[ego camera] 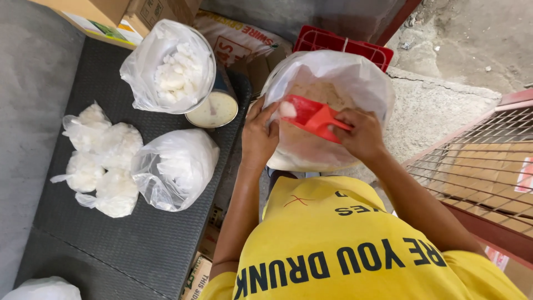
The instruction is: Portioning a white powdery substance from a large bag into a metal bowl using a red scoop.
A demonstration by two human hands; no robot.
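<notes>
Red plastic scoop (308,115) sits inside the mouth of a large white plastic sack (355,78) of pale powder, just beyond the yellow shirt (355,244). The right hand (361,133) is clamped around its handle at the right end, fingers curled over it. The scoop's long axis runs left to right, tilted slightly up toward the far left, with its open bowl pointing left and carrying a small white lump. The left hand (258,136) touches the sack's near-left rim, fingers closed on the thin plastic and almost meeting the bowl of the scoop.

To the left, on the dark textured table (139,244), lie several small tied clear bags of white powder (100,161), a larger loose bag of white stuff (177,166) and, farther off, an open bag of white chunks (172,66) beside a round tin (214,109). A red plastic crate (333,43) stands behind the sack, mostly hidden by it. The sack's base is cut off by the person's arms and shirt, and how full the scoop is cannot be made out.
</notes>
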